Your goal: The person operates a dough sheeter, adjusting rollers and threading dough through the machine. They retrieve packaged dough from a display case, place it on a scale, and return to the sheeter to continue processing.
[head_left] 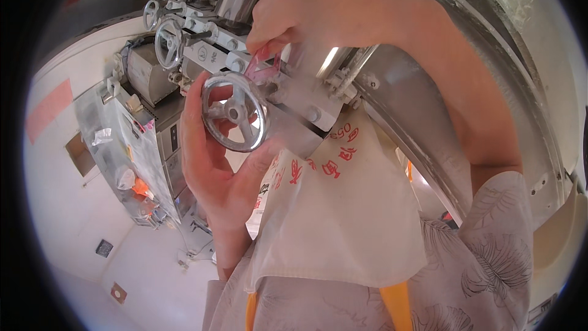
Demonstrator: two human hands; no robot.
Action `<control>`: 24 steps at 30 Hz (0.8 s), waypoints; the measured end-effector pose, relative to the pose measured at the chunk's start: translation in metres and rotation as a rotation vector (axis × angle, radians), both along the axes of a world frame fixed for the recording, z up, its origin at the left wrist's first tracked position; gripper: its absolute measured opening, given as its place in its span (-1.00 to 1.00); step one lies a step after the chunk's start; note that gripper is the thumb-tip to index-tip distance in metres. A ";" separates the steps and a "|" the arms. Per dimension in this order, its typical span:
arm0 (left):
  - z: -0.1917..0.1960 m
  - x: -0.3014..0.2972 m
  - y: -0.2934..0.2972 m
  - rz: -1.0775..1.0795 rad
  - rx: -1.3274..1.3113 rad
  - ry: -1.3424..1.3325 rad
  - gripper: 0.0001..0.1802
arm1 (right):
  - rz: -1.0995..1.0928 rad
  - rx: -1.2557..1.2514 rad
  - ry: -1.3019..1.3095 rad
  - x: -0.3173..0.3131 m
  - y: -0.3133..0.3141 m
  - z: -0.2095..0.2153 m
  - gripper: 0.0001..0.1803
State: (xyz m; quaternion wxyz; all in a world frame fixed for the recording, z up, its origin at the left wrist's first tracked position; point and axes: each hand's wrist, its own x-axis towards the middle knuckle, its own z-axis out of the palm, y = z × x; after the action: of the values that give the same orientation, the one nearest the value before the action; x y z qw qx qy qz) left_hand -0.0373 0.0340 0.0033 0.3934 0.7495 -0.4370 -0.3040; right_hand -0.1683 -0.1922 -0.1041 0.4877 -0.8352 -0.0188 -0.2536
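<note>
The left hand [211, 159] cups a spoked metal handwheel [236, 112] from behind and below. Its fingers are partly curled, fingertips at the wheel's left rim, palm open toward the wheel. The right hand [294, 15] is above and slightly right of the wheel, fingers pinched shut on a small pink-and-clear packet [263, 64] that hangs down to the wheel's upper edge. A white printed bag [334, 220] hangs directly below both hands, touching the left palm. A second, smaller handwheel [168, 41] sits up and left of the left hand. A curved steel panel [416, 129] closes off the right side, under the right forearm. Open floor lies below and left of the left wrist.
</note>
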 end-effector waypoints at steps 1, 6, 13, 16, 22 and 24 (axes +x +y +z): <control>0.000 -0.001 0.000 0.011 0.005 0.006 0.22 | 0.009 -0.052 0.030 -0.001 -0.002 0.004 -0.92; 0.002 -0.002 0.001 0.031 0.027 -0.003 0.27 | -0.010 -0.061 0.029 -0.003 0.002 0.003 -0.88; 0.000 0.000 0.002 0.045 0.034 -0.013 0.32 | -0.015 -0.073 0.038 -0.005 0.000 0.003 -0.85; 0.000 -0.001 0.005 0.065 0.035 -0.013 0.33 | -0.008 -0.055 0.018 -0.004 0.002 0.003 -0.84; 0.001 -0.001 0.003 0.065 0.038 -0.018 0.35 | -0.012 -0.037 0.024 -0.004 0.002 0.004 -0.86; 0.001 -0.001 0.004 0.066 0.046 -0.026 0.36 | -0.008 -0.038 0.035 -0.004 0.002 0.004 -0.88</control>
State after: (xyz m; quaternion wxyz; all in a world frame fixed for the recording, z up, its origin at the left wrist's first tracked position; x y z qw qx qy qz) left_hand -0.0379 0.0382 0.0041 0.3801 0.7762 -0.4102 -0.2911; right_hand -0.1721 -0.1905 -0.0998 0.4711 -0.8486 -0.0119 -0.2404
